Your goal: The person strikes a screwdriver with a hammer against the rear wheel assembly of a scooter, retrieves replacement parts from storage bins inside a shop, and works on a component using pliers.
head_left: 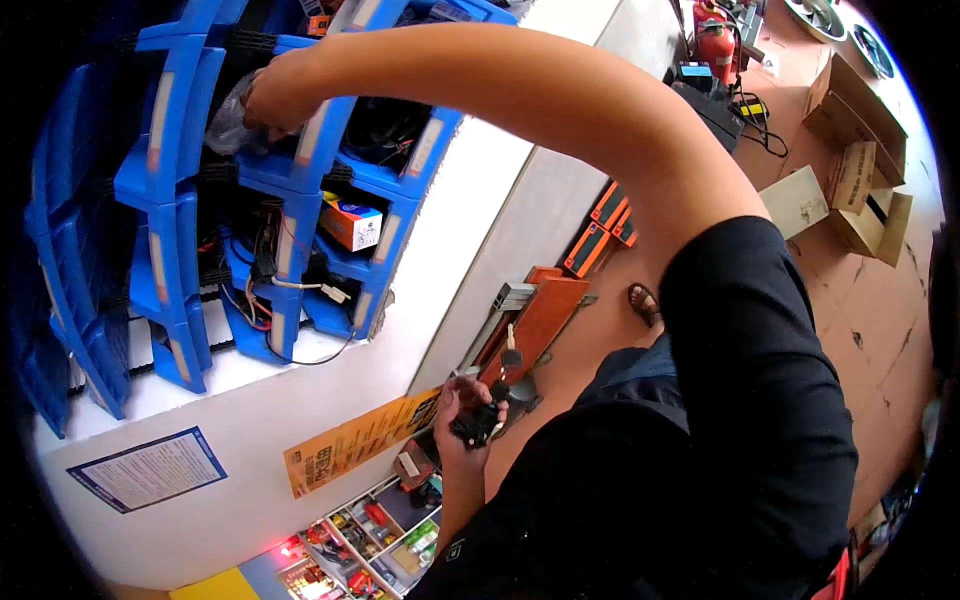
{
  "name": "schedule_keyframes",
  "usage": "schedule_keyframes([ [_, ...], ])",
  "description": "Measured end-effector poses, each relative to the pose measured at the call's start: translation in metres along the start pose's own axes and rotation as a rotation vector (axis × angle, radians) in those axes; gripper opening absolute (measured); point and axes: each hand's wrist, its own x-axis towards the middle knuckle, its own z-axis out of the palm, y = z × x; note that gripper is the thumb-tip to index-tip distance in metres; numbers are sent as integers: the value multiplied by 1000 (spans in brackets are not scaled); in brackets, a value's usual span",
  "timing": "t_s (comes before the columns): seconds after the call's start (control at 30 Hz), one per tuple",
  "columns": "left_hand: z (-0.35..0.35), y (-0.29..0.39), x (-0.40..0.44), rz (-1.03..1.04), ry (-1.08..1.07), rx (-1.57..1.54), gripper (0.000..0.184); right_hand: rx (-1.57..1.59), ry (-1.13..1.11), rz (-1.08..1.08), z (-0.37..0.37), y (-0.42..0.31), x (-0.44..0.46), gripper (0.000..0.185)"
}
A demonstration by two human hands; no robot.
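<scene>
My right hand (285, 95) reaches across to the blue shelf bins at the upper left, its fingers closed on a clear plastic bag (232, 122) at the mouth of one bin (275, 172). What the bag contains is too blurred to tell. Lower down, near the middle of the view, my left hand (462, 425) is held palm up around a small black object (478, 422). A key with a black head (511, 357) sticks up from it. The two hands are far apart.
Neighbouring bins hold cables (262, 250) and an orange-blue box (351, 222). Below them, a yellow poster (345, 445) hangs on the wall, with a compartment tray (375, 540) beneath. A red extinguisher (714, 48) and open cardboard boxes (858, 135) are at the upper right.
</scene>
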Motion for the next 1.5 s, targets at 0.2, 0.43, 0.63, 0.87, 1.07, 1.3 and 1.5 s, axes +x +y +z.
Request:
schedule_keyframes([
  [0.2, -34, -23, -27, -68, 199, -98, 29, 427, 915, 399, 61, -25, -126, 31],
  [0.43, -30, -29, -26, -99, 209, -44, 30, 95, 272, 264, 180, -26, -63, 35],
  [0.63, -23, -23, -32, -15, 156, -34, 32, 101, -72, 391, 161, -26, -51, 55],
  [0.87, -34, -42, -40, -111, 344, -14, 31, 344, 398, 469, 165, -39, -108, 68],
  [1.07, -20, -42, -24, -215, 306, 25, 33, 274, 654, 269, 182, -49, -117, 32],
  [1.3, -11, -34, -7, -184, 210, 26, 32, 273, 599, 358, 181, -58, -97, 21],
  [1.5, 7, -29, 1, -194, 150, 24, 32, 215, 275, 534, 171, -59, -51, 25],
])
